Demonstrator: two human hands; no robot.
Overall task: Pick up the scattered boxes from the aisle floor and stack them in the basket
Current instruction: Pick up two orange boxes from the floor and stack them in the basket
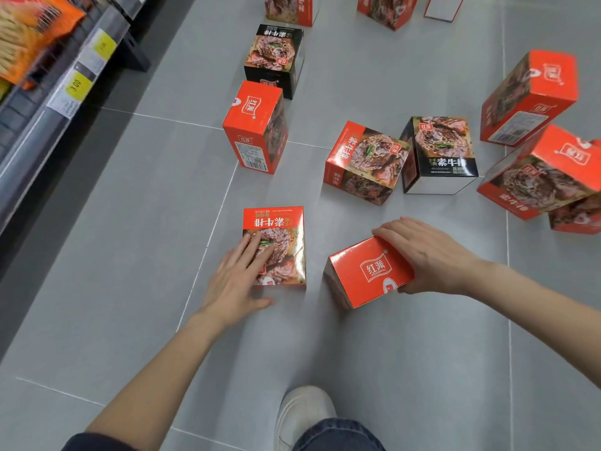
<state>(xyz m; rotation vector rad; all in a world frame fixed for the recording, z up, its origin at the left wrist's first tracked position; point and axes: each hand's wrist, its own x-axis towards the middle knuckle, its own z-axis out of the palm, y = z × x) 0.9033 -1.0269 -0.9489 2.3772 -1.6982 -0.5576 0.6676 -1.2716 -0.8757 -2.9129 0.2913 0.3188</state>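
Several red and black snack boxes lie scattered on the grey tiled floor. My left hand (237, 281) rests flat on a red box (283, 229) that lies face up, fingers spread over its top and thumb by its near edge. To the right, a tilted red box with a white logo (364, 271) is held by my right hand (429, 255), fingers over its far edge and thumb on its near side. No basket is in view.
Further boxes: an upright red one (255, 128), a black one (274, 60), a red (364, 161) and black (442, 154) pair, and red ones at right (540, 174). A store shelf (65, 76) runs along the left. My white shoe (305, 415) stands below.
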